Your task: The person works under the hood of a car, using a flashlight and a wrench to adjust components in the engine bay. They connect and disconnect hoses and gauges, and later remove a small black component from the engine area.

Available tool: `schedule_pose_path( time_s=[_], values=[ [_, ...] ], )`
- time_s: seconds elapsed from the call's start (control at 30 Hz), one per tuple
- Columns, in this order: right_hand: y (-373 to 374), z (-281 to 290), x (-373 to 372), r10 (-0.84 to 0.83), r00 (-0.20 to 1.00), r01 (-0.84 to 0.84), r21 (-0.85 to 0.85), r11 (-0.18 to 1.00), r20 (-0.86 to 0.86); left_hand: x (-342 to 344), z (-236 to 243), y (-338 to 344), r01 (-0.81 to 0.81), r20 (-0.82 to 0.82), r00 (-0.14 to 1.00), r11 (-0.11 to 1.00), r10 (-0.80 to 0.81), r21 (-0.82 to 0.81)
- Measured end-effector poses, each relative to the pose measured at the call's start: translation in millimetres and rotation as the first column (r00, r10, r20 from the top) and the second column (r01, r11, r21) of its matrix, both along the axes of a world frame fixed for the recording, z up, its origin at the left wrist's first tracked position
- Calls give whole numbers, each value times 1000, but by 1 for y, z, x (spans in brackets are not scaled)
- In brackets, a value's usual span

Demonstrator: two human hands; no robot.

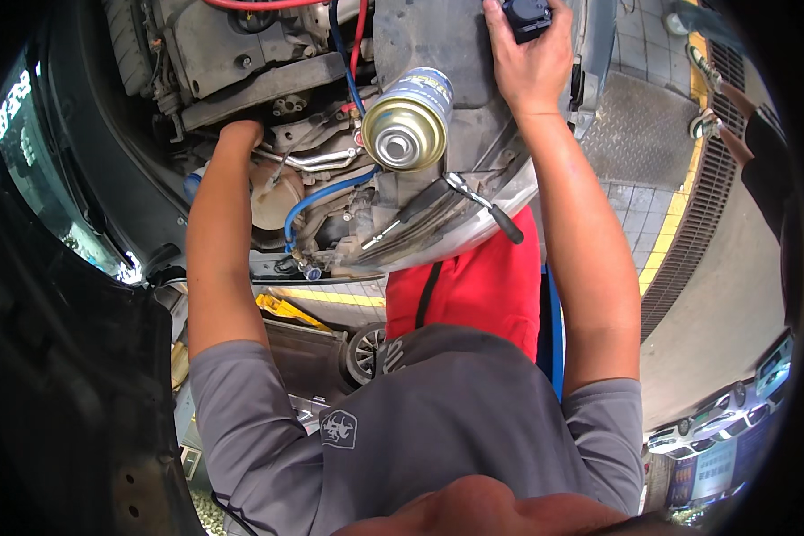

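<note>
Two bare hands work over one car's engine bay. The right hand curves its thumb and fingers, moderately spread, around one compact, black, hard-looking object at the upper edge, where the fingertips are cut off. The left hand is sunk beneath one long, dusty, dark-grey bar; its fingers are hidden, and their opening and any hold cannot be told. Between the forearms is one cylindrical can with a blue-grey side, its smooth, pale-gold metal base facing the viewer. Just below it lie two slender tools: one ratchet with a chromed shank and black grip, and one dark-and-silver rod. One bright-blue flexible hose arches nearby. Both arms extend forward, the left wrist bent.
</note>
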State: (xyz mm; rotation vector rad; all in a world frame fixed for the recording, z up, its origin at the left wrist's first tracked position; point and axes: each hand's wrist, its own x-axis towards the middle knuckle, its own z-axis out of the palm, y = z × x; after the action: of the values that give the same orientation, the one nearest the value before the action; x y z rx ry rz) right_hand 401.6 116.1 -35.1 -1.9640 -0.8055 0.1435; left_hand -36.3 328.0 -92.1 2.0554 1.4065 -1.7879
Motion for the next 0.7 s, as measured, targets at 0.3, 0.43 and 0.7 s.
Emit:
schedule_pose_path(
  time_s=[0.3,0.43,0.7],
  values=[
    [-1,1,0,0,1000,0,-6,1000,-11,-7,-12,13,-52,-152,988,992,35,-113],
    [-2,11,-1,24,997,-28,-61,998,-71,-17,-18,16,-87,-192,980,985,58,-146],
    [-1,7,-1,39,994,-42,-30,999,-99,-34,-43,24,-169,-307,947,958,94,-230]
  ],
)
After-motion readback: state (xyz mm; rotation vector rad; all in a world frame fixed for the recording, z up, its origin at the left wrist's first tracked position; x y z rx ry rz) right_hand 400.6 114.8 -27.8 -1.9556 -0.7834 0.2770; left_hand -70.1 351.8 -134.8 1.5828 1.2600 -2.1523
